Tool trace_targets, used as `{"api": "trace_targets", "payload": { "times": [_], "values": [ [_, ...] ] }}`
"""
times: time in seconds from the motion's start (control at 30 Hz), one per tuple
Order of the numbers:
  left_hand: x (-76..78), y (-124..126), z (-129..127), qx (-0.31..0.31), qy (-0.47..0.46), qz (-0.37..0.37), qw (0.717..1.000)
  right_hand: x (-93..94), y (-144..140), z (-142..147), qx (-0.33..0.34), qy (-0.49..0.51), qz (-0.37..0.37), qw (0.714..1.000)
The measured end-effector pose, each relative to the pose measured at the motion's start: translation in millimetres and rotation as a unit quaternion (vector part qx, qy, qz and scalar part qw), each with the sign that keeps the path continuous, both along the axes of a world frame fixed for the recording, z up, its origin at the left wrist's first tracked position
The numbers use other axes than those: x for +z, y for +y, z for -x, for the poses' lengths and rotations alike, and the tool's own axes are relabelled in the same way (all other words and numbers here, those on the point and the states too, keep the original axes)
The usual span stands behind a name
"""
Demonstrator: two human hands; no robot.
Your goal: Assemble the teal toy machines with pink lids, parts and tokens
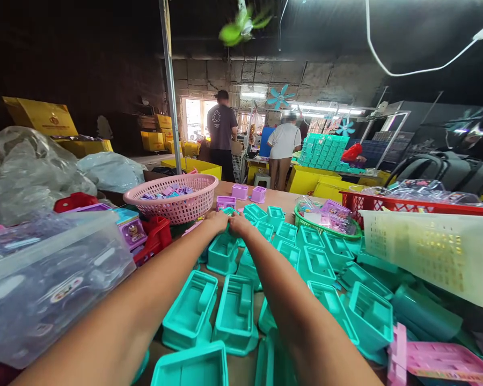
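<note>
Hands together at arm's reach: left hand (215,220) and right hand (239,223) both pinching one teal tray (230,211) beside the pink basket (173,196). Best gripped evenly, lifted clear of neighbouring trays.

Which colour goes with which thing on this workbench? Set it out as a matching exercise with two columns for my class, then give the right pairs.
Things:
1. round basket behind the left hand
2. crate far right
3. trays between the arms
4. small boxes beyond the right hand

Colours:
A. purple
B. teal
C. pink
D. red

Pairs: 1-C, 2-D, 3-B, 4-A
</note>
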State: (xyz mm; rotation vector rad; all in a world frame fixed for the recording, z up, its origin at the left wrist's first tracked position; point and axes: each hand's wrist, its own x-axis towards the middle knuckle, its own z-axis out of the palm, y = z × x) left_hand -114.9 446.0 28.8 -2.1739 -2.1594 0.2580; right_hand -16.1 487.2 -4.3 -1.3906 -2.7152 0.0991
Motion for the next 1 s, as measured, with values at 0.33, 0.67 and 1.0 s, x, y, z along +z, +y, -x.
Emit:
{"api": "trace_targets", "payload": {
  "times": [0.33,0.67,1.0],
  "values": [
    [-13.5,20,10,0.001,-0.028,0.017,0.999,-6.5,-1,-32,-0.052,0.025,0.043,0.997],
    [-14.1,20,18,-0.026,-0.062,-0.01,0.998,-15.5,-3,-17,-0.076,0.036,0.056,0.995],
    [5.3,11,19,-0.052,-0.077,-0.132,0.987,-7.7,-6,-47,-0.096,0.062,0.013,0.993]
  ]
}}
